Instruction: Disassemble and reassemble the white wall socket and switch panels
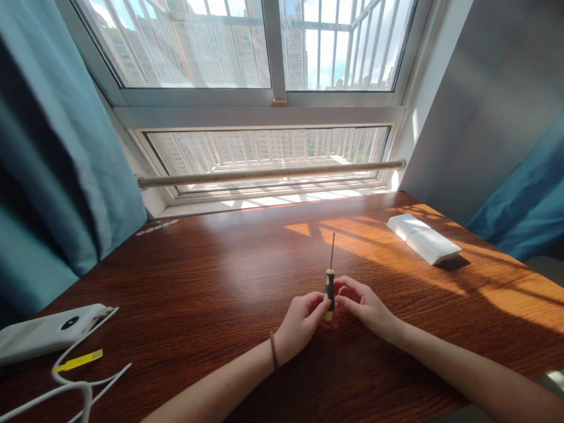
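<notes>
A screwdriver [330,291] with a black and yellow handle stands nearly upright, its thin metal shaft pointing up and away from me. My left hand [307,314] is closed around the lower handle, thumb across the front; a brown band circles that wrist. Just right of the handle is my right hand [362,302], its fingers curved and thumb and forefinger apart. Its fingertips come right up to the handle; whether they touch it I cannot tell. Both hands are over the brown wooden table [211,282].
A white box-like packet [423,238] lies at the right in sunlight. On the left are a white device [53,332], a white cable [83,385] and its yellow tag [81,360]. Behind the table, a metal rail [273,174] crosses the window; a blue curtain [57,164] hangs left.
</notes>
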A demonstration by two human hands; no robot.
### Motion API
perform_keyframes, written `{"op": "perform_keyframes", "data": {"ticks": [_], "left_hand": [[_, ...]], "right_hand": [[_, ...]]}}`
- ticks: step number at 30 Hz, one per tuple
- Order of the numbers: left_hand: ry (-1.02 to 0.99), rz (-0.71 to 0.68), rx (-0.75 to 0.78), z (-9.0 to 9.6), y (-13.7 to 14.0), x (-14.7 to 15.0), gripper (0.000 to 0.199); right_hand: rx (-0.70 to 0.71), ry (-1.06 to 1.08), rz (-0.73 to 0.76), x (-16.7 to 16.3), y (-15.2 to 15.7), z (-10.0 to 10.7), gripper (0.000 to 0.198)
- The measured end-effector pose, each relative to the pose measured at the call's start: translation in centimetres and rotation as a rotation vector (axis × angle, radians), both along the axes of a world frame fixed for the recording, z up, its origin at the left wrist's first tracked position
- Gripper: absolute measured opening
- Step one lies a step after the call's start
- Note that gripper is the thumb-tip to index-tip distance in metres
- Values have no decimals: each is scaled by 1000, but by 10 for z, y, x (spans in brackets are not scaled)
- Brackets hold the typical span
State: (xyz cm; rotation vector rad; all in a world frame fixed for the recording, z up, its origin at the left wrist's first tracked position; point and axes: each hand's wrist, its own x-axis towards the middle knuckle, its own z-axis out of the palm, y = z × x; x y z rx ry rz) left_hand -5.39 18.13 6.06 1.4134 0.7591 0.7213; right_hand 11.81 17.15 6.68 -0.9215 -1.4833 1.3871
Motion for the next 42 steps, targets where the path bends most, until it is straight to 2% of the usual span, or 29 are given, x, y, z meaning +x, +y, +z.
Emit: {"op": "perform_keyframes", "data": {"ticks": [5,9,11,13,16,19,24,30,36,42], "left_hand": [[276,-117,293,3,-5,-2,40],[376,-145,464,6,-7,-6,31],[405,-143,524,6,-8,-9,30],[419,-142,570,5,-9,-10,29],[411,-128,608,3,-11,-12,28],[401,-98,639,1,-12,-12,27],[438,-84,691,-4,-13,-11,29],[442,-113,758,-8,-15,-12,28],[446,-109,779,-6,-16,-12,29],[452,-125,775,-3,-17,-12,31]], "right_hand": [[44,-102,-15,-3,-4,2,21],[49,-192,-169,12,6,6,23],[74,-412,-328,31,20,7,27],[161,-824,-579,55,35,9,30],[149,-1039,-765,95,55,12,29],[58,-1199,-854,130,65,13,32],[-115,-1380,-865,161,70,11,37],[-234,-1499,-817,168,76,5,39],[-271,-1529,-803,168,77,3,37],[-259,-1536,-864,172,79,-5,38]]}}
